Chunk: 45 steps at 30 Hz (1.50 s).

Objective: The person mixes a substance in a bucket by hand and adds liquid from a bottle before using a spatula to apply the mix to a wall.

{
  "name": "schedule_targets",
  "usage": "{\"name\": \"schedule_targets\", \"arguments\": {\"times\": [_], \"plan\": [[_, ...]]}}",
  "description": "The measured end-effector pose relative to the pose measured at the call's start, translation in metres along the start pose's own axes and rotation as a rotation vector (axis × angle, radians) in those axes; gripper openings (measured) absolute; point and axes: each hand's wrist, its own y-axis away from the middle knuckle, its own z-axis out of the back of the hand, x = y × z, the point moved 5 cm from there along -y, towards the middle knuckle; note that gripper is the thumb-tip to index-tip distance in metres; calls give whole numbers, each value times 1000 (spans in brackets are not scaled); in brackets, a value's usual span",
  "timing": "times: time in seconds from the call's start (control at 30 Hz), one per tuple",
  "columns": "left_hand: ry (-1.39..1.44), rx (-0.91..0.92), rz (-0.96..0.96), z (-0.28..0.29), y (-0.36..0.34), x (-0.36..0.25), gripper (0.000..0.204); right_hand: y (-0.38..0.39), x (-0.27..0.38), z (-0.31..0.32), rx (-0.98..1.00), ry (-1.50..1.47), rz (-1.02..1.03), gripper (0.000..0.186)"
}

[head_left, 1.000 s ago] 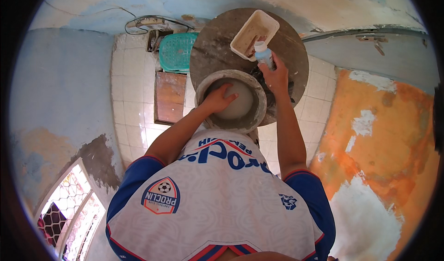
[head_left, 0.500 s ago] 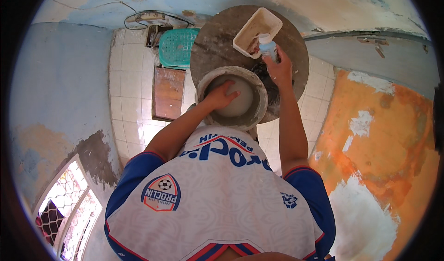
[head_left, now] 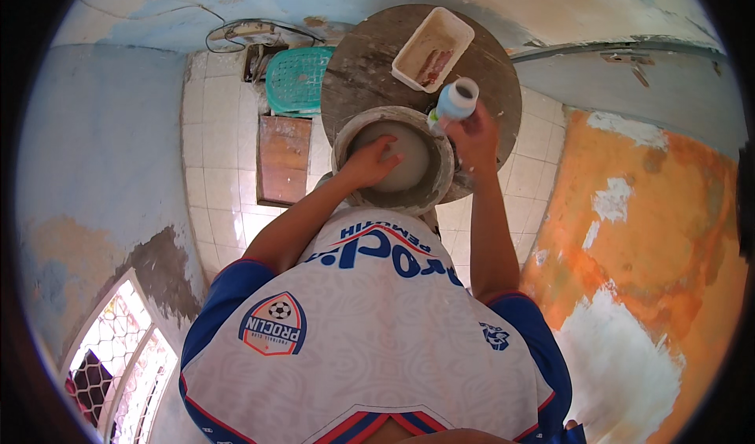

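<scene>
My right hand grips a light blue and white bottle at the right rim of a grime-streaked bucket, its pale top tilted up toward me. My left hand reaches over the left rim into the bucket, fingers apart above or in cloudy grey liquid; whether they touch it I cannot tell. Beyond the bottle, an off-white rectangular tray with reddish-brown residue lies on a round, dark wooden table.
A teal plastic stool and a wooden board stand on the tiled floor left of the table. Cables run along the back wall. Peeling painted walls surround me, with a grilled window at lower left.
My right hand and the bottle have come down from beside the tray toward the bucket, the bottle now clear of the tray. My left hand stays inside the bucket.
</scene>
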Motion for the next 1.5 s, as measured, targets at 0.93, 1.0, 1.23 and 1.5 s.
{"name": "schedule_targets", "arguments": {"times": [0.93,1.0,1.23,1.5], "plan": [[-99,8,-265,36,38,-29,41,119,-82,-66,-53,1436,-110,44],[-110,-12,-255,33,36,-26,41,117,-81,-62,-50,1437,-77,42],[-40,-174,-193,29,40,-21,39,69,-38,-1,-269,750,14,32],[134,-381,-175,34,74,-76,33,-82,-115,17,-100,219,-325,27]]}}
